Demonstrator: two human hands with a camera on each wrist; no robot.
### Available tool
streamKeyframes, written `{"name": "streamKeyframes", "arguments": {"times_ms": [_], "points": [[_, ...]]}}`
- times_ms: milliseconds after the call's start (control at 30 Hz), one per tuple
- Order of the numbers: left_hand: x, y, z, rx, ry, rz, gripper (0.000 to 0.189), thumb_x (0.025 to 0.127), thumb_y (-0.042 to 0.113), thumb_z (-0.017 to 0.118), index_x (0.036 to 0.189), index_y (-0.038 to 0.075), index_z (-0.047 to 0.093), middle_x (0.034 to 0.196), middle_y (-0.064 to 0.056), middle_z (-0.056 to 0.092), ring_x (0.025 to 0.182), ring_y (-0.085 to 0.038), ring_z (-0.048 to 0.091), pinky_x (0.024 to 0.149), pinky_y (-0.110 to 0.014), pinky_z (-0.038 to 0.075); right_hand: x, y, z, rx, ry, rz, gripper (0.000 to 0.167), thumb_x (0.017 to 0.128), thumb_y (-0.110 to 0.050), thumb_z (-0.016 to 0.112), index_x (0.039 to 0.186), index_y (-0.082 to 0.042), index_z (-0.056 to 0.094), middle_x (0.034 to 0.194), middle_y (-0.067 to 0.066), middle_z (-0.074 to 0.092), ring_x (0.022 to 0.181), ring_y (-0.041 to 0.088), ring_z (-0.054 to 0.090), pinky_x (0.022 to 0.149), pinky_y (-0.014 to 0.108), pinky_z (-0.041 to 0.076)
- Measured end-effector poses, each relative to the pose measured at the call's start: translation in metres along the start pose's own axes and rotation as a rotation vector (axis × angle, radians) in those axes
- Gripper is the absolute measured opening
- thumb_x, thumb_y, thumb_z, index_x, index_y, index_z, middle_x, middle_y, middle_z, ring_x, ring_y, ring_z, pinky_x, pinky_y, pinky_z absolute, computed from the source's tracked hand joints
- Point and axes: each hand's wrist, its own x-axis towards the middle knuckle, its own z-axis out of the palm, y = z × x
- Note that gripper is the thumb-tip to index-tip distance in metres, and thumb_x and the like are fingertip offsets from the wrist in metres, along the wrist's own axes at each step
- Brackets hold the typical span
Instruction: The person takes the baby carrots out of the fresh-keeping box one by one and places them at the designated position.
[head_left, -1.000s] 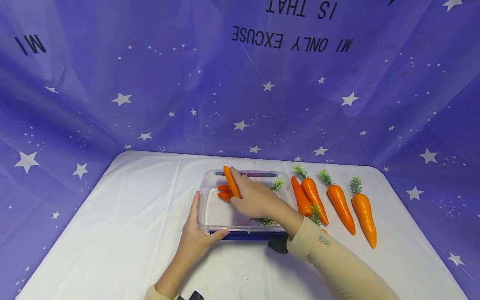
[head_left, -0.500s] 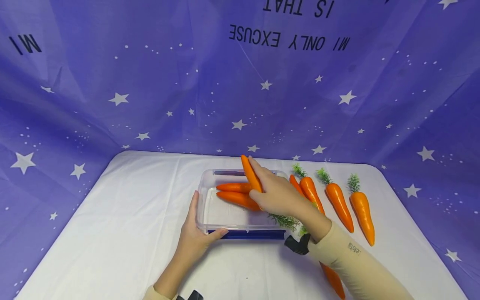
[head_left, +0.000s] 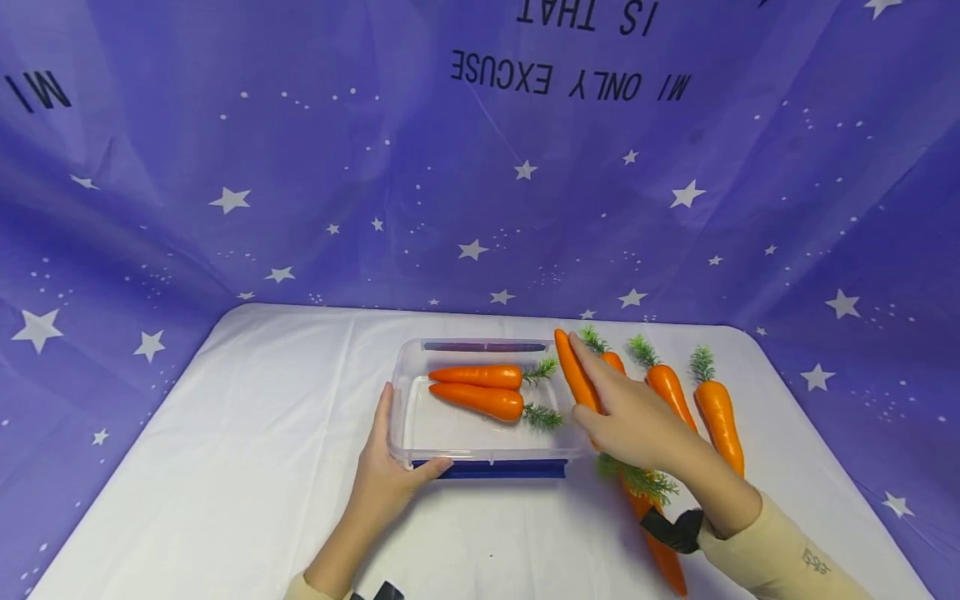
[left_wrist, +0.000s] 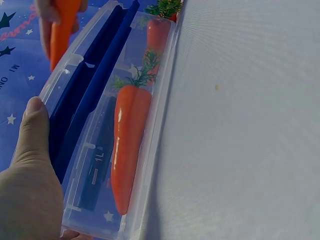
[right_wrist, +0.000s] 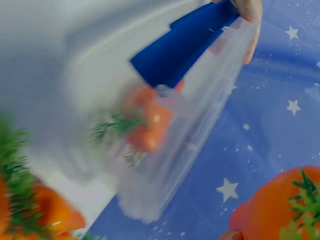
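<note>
My left hand point(head_left: 384, 473) grips the near left corner of a clear plastic food container point(head_left: 480, 456) with blue latches; the thumb lies along the near latch in the head view. Inside, two toy carrots point(head_left: 483, 402) with green tops lie side by side, tips pointing left. My right hand point(head_left: 633, 417) holds another carrot point(head_left: 576, 375) just past the container's right side, its tip pointing away from me. The right wrist view shows this held carrot point(right_wrist: 285, 205) large at lower right, with a fingertip below it. In the left wrist view a carrot point(left_wrist: 131, 140) shows through the clear wall.
More carrots lie at the right of the white table point(head_left: 247, 467): one carrot point(head_left: 670, 390) and another carrot point(head_left: 720, 421) beyond my right forearm, others partly hidden under it. A carrot point(head_left: 666, 558) lies nearest the front. A purple star-printed cloth point(head_left: 420, 208) hangs behind.
My right hand has moved right with its carrot, from over the container to above the carrots beside it. The two carrots inside are now fully uncovered. My left hand keeps its grip.
</note>
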Motion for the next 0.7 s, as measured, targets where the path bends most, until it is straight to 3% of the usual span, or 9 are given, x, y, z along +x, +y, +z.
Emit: {"name": "streamKeyframes", "arguments": {"times_ms": [67, 167, 200, 233, 333, 400, 500, 600, 700], "points": [[0.0, 0.0, 0.0, -0.003, -0.001, -0.002, 0.128, 0.066, 0.039, 0.092, 0.161, 0.031, 0.007, 0.165, -0.009, 0.022, 0.146, -0.034, 0.033, 0.118, -0.058, 0.027, -0.007, 0.008, 0.0, -0.005, -0.002, 0.021, 0.085, 0.096, -0.029, 0.052, 0.153, -0.049, -0.008, 0.107, 0.005, 0.07, 0.044, 0.017, 0.051, 0.042, 0.031, 0.041], [0.0, -0.001, 0.0, -0.009, -0.003, -0.002, 0.128, 0.066, 0.038, 0.092, 0.16, 0.031, 0.007, 0.165, -0.008, 0.023, 0.146, -0.033, 0.033, 0.118, -0.057, 0.028, -0.017, 0.022, 0.001, -0.01, 0.006, 0.045, 0.085, 0.097, -0.03, 0.054, 0.155, -0.045, -0.006, 0.152, 0.007, 0.044, 0.047, 0.016, 0.053, 0.043, 0.032, 0.043], [0.0, -0.001, 0.0, -0.01, -0.003, -0.002, 0.128, 0.066, 0.038, 0.093, 0.16, 0.031, 0.007, 0.165, -0.008, 0.023, 0.146, -0.033, 0.033, 0.118, -0.057, 0.028, -0.02, 0.027, 0.001, -0.016, 0.01, 0.055, 0.085, 0.096, -0.03, 0.055, 0.156, -0.044, -0.005, 0.153, 0.008, 0.041, 0.046, 0.015, 0.052, 0.042, 0.032, 0.043], [0.0, 0.0, 0.0, -0.011, -0.003, -0.002, 0.128, 0.066, 0.038, 0.093, 0.16, 0.031, 0.007, 0.165, -0.008, 0.023, 0.146, -0.033, 0.033, 0.118, -0.057, 0.028, -0.024, 0.032, 0.001, -0.017, 0.01, 0.073, 0.086, 0.096, -0.03, 0.055, 0.156, -0.044, -0.004, 0.144, 0.01, 0.051, 0.046, 0.015, 0.052, 0.042, 0.031, 0.043], [0.0, 0.0, 0.0, -0.011, -0.002, -0.001, 0.128, 0.066, 0.037, 0.093, 0.16, 0.031, 0.007, 0.165, -0.008, 0.023, 0.146, -0.033, 0.033, 0.119, -0.057, 0.028, -0.034, 0.046, 0.002, -0.021, 0.008, 0.102, 0.087, 0.095, -0.029, 0.056, 0.158, -0.041, -0.002, 0.141, 0.013, 0.054, 0.048, 0.015, 0.051, 0.044, 0.031, 0.044], [-0.001, 0.0, 0.0, -0.011, -0.003, -0.002, 0.128, 0.066, 0.037, 0.093, 0.16, 0.032, 0.007, 0.165, -0.008, 0.022, 0.146, -0.032, 0.032, 0.119, -0.057, 0.027, -0.04, 0.054, 0.002, -0.026, -0.01, 0.13, 0.085, 0.095, -0.03, 0.056, 0.158, -0.039, 0.0, 0.13, 0.014, 0.059, 0.049, 0.016, 0.052, 0.045, 0.031, 0.044], [-0.001, 0.001, 0.0, -0.009, -0.004, -0.002, 0.127, 0.066, 0.037, 0.093, 0.16, 0.034, 0.006, 0.166, -0.007, 0.021, 0.147, -0.032, 0.031, 0.119, -0.057, 0.026, -0.05, 0.067, 0.004, -0.027, -0.059, 0.165, 0.083, 0.096, -0.034, 0.056, 0.16, -0.035, 0.003, 0.154, 0.016, 0.041, 0.054, 0.017, 0.052, 0.048, 0.032, 0.044], [-0.001, 0.001, 0.0, -0.01, -0.005, -0.005, 0.127, 0.066, 0.037, 0.092, 0.16, 0.034, 0.006, 0.166, -0.007, 0.021, 0.147, -0.032, 0.032, 0.119, -0.057, 0.026, -0.057, 0.079, 0.006, -0.049, -0.107, 0.19, 0.081, 0.097, -0.04, 0.056, 0.161, -0.03, 0.007, 0.161, 0.017, 0.031, 0.07, 0.018, 0.057, 0.055, 0.034, 0.044], [-0.001, 0.001, 0.0, -0.007, -0.005, -0.009, 0.127, 0.066, 0.037, 0.092, 0.16, 0.033, 0.006, 0.166, -0.007, 0.021, 0.147, -0.032, 0.032, 0.119, -0.057, 0.027, -0.065, 0.09, 0.008, -0.056, -0.134, 0.201, 0.08, 0.098, -0.044, 0.055, 0.161, -0.03, 0.008, 0.159, 0.017, 0.036, 0.075, 0.018, 0.058, 0.059, 0.035, 0.044]]}}
